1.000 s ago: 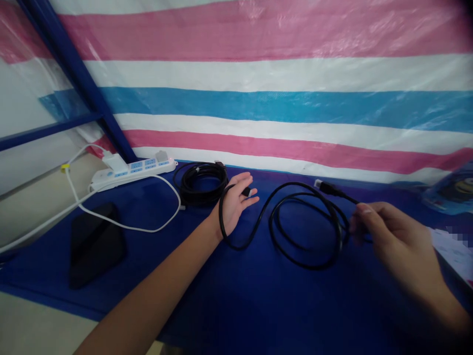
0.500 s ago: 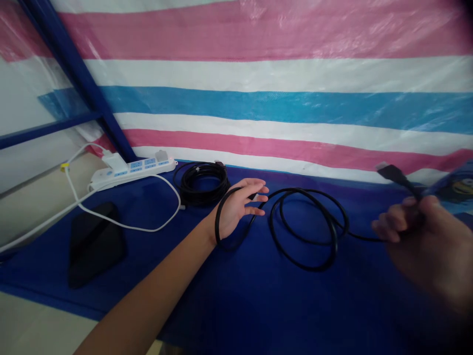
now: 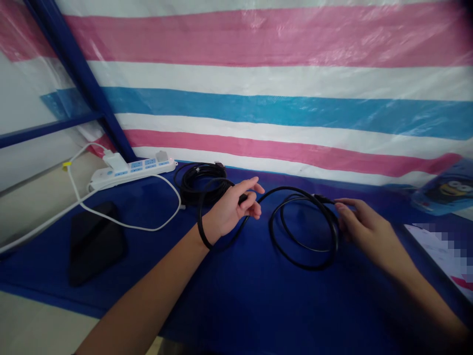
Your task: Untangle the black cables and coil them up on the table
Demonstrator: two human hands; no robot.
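A black cable [image 3: 314, 268] lies in loose loops on the blue surface, between my two hands. My left hand [image 3: 234, 207] curls its fingers around one end, and a dark plug [image 3: 243, 198] shows in the palm. A loop of that cable rests around my left wrist. Over the right side of the coils, my right hand [image 3: 364, 229] pinches the other end, its dark connector [image 3: 323, 198] pointing left across the loops. My right fingers partly hide where the cable meets it.
A second black cable [image 3: 188, 197] is coiled behind my left hand. At left stand a white power strip [image 3: 142, 170] with a white charger [image 3: 115, 161], a white cord [image 3: 148, 230] and a dark flat object [image 3: 96, 246]. A blue cartoon-printed item [image 3: 443, 195] and papers [image 3: 436, 251] are at right.
My right hand has moved left and away from me, bringing its connector down onto the coils. My left hand has shifted slightly left, its fingers curling more, and the loop has slid onto the wrist.
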